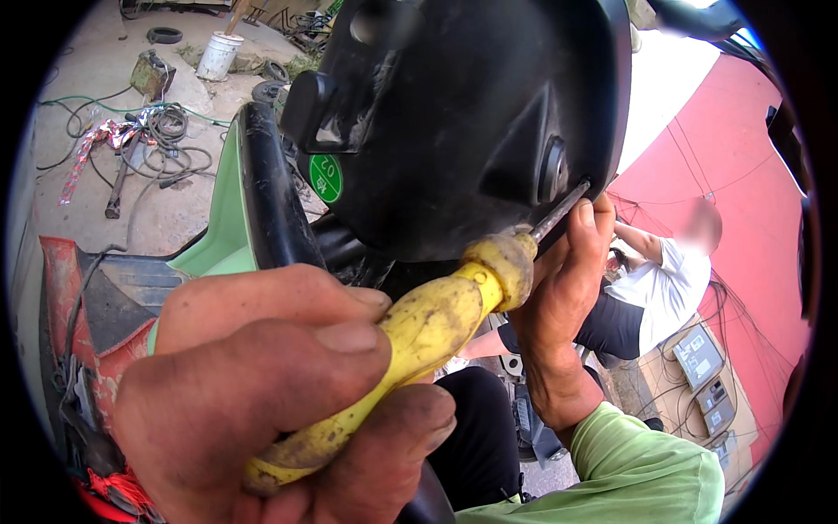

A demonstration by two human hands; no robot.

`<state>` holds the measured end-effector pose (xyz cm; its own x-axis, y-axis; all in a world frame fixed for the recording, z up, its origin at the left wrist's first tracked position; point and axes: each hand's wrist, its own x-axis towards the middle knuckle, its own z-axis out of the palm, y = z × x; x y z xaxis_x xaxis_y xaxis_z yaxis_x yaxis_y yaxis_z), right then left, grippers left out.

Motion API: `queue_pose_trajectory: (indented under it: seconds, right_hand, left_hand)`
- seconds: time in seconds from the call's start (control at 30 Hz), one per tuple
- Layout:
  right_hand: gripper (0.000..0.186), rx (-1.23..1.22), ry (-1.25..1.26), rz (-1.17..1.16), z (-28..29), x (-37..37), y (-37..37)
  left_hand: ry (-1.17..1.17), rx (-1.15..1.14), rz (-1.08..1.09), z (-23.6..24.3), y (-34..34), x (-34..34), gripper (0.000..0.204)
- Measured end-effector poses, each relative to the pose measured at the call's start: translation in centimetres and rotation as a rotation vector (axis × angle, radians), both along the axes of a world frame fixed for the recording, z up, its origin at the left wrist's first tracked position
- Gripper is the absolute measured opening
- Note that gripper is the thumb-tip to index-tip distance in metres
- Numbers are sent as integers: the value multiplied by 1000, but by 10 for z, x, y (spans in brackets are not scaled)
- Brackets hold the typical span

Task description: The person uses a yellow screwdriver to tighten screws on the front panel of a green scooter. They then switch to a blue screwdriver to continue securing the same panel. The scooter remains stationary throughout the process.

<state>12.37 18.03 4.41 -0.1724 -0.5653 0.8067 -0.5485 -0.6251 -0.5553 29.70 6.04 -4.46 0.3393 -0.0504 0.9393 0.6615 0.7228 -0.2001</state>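
Note:
My left hand [262, 384], large at the lower left, is wrapped round a screwdriver [436, 310] with a worn, dirty yellow handle. The metal shaft slants up and right. Its tip meets a small recess at the lower right edge of a black plastic housing [454, 122], beside a round raised fitting [552, 170]. My right hand [563, 279] grips the housing's edge right by the tip, with thumb and finger close to the shaft; its other fingers are mostly hidden. A round green sticker [326, 178] is on the housing's lower left.
Left of the housing are a black tube [271, 192] and light-green panel [218, 210]. Hoses [175, 131], a hammer-like tool [122, 179] and a white bucket [219, 56] lie or stand on the ground. A person in white [672, 288] crouches at right before a red wall [733, 148].

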Motion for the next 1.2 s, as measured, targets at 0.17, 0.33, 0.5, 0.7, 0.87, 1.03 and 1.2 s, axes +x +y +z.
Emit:
queue_pose_trajectory:
  seconds: [0.17,0.33,0.5,0.7,0.87,1.03,1.2]
  right_hand:
    - [36,-39,-84,-97,1,1,-3]
    - [44,-112,212,-345,3,-19,-2]
    - [40,-261,777,-750,-1,-37,3]
    - [46,-242,752,-726,-4,-44,11]
    - [46,-202,280,-367,-25,-53,4]
    - [48,-195,211,-267,-33,-42,17]
    - [55,-350,424,-393,-34,-77,3]
  left_hand:
    - [-279,176,-18,-1,17,23,35]
    - [-125,167,-50,-8,6,8,41]
    - [-169,669,162,-10,65,4,26]
    - [-108,816,13,-20,73,0,28]
    - [-197,876,74,-29,76,19,37]
    - [-280,861,-16,-49,79,43,36]
    - [-228,906,-265,-97,88,85,33]
